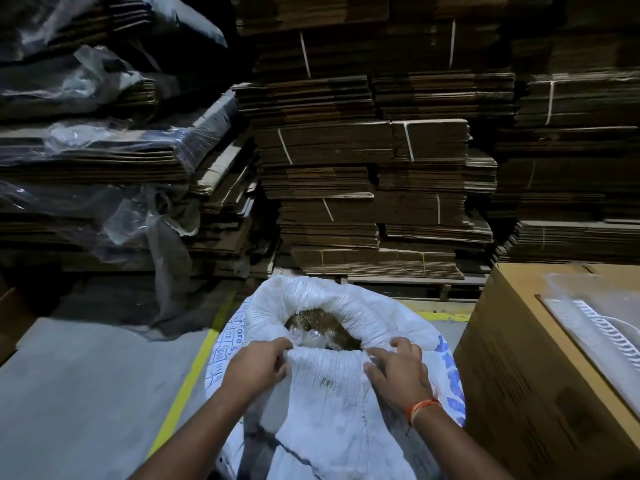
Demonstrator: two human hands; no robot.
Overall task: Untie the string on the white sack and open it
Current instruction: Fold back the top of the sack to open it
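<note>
Where it stands on the grey floor, just right of a yellow floor line, the white sack sits upright, long axis running roughly vertical, mouth pointing up and tipped a little away from the person toward the cardboard stacks. Mouth is open: rim rolled back into a thick puckered collar w/ a dark oval gap in the middle, showing brownish contents and a bit of crinkled clear plastic inside. Fabric is woven, white, creased, w/ blue print on the left and right flanks; text too partial to read. No string can be made out. Left hand is clamped on the near-left part of the rim, fingers curled over the rolled edge, thumb under. Right hand grips the near-right part of the rim, fingers spread and pressing into the fabric; an orange thread band circles that wrist. Hands are apart, a span of bunched rim between them. A big brown carton stands just beside the sack on the right, w/ a clear plastic sheet on top. Plastic-wrapped flat cardboard is piled at left rear.
</note>
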